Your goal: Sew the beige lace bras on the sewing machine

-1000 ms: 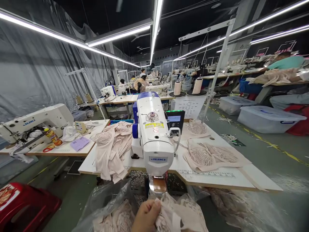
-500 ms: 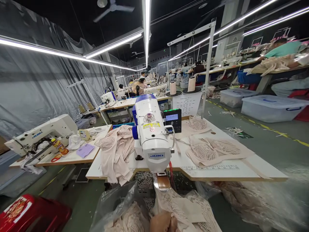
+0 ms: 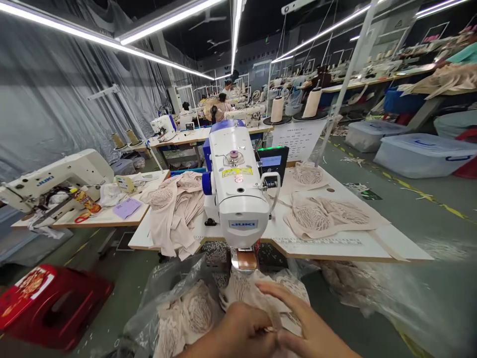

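Note:
A beige lace garment (image 3: 242, 288) hangs below the sewing machine's narrow arm, low in the middle of the head view. My left hand (image 3: 242, 328) is closed on its near part, fingers curled. Beside it my right hand (image 3: 305, 320) holds the same cloth, its index finger stretched along the top and its thumb close to my left fingers. A pale strip of fabric shows between the two hands. Just above them is the white JUKI sewing machine (image 3: 240, 199), its brown-topped end plate (image 3: 245, 259) close to the cloth. The garment's lower part is hidden by my hands.
Beige pieces (image 3: 175, 209) are heaped left of the machine; another lace piece (image 3: 328, 219) lies flat on the right of the white table (image 3: 395, 238). A plastic bag (image 3: 149, 303) with lace pieces sits below left. A red stool (image 3: 55, 303) stands at far left.
My right hand has come into view onto the garment, and my left hand shows more fully. The view has tilted down, so the machine appears higher.

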The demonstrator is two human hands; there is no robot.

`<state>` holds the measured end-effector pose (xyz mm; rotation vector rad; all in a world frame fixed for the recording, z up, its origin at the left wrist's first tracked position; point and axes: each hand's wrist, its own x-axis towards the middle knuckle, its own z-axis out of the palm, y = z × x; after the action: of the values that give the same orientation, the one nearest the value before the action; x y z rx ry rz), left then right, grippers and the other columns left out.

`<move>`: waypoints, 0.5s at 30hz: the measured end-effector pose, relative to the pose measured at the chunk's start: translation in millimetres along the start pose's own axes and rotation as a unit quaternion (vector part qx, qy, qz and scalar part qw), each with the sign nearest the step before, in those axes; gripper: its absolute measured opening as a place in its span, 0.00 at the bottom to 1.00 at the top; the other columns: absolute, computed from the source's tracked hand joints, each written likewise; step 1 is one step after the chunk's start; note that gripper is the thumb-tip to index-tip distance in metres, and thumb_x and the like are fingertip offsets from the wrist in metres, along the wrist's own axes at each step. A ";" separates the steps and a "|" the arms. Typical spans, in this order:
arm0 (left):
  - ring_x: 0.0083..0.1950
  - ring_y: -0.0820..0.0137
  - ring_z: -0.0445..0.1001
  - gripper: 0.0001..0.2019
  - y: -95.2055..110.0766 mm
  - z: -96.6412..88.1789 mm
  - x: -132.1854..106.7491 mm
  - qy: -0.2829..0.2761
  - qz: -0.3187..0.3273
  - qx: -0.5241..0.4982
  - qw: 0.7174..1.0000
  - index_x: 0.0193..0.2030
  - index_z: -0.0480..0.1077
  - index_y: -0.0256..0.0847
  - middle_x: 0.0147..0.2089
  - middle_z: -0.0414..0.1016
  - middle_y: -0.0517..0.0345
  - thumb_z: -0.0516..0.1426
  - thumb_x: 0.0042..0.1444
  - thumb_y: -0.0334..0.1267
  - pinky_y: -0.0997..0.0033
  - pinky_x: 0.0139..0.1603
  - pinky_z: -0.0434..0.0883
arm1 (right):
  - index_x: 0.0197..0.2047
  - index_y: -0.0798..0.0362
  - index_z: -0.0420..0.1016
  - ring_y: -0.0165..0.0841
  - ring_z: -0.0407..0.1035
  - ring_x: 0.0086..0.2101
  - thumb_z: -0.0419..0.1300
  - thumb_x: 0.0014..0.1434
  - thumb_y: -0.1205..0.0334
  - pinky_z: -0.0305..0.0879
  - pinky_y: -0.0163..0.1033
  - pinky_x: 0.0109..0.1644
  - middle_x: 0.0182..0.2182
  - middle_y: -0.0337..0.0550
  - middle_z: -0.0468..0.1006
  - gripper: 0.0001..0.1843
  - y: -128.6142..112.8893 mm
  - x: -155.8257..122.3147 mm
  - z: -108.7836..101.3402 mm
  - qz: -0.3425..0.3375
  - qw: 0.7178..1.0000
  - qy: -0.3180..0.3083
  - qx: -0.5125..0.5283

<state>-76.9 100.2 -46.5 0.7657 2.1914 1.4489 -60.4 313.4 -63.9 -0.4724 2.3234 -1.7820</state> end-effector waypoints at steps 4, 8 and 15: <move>0.22 0.75 0.48 0.17 17.1 -9.8 -1.3 -0.013 0.050 0.105 0.993 0.21 0.51 0.41 0.19 0.50 0.66 0.53 0.58 0.36 0.70 0.26 0.47 | 0.54 0.50 0.78 0.44 0.73 0.43 0.59 0.55 0.27 0.67 0.42 0.48 0.44 0.50 0.80 0.39 -11.2 29.6 -3.6 -0.046 0.986 -0.161 -0.020; 0.24 0.71 0.52 0.18 21.6 -34.1 2.3 -0.003 0.012 0.252 0.968 0.23 0.62 0.42 0.21 0.58 0.62 0.53 0.66 0.42 0.67 0.28 0.47 | 0.32 0.54 0.76 0.36 0.67 0.32 0.51 0.69 0.40 0.59 0.38 0.36 0.29 0.44 0.74 0.27 -21.3 41.9 -11.2 -0.129 0.965 -0.164 -0.156; 0.25 0.73 0.59 0.21 22.1 -87.4 31.8 -0.023 -0.010 0.281 0.959 0.22 0.65 0.40 0.21 0.63 0.63 0.55 0.65 0.48 0.70 0.31 0.54 | 0.27 0.53 0.71 0.31 0.65 0.29 0.52 0.72 0.52 0.55 0.36 0.34 0.25 0.40 0.70 0.23 -16.2 65.3 -30.3 -0.130 0.968 -0.109 -0.186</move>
<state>-148.9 65.9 6.3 0.9346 2.5914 0.7761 -129.0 314.1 -36.7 -1.0167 2.5289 -1.2938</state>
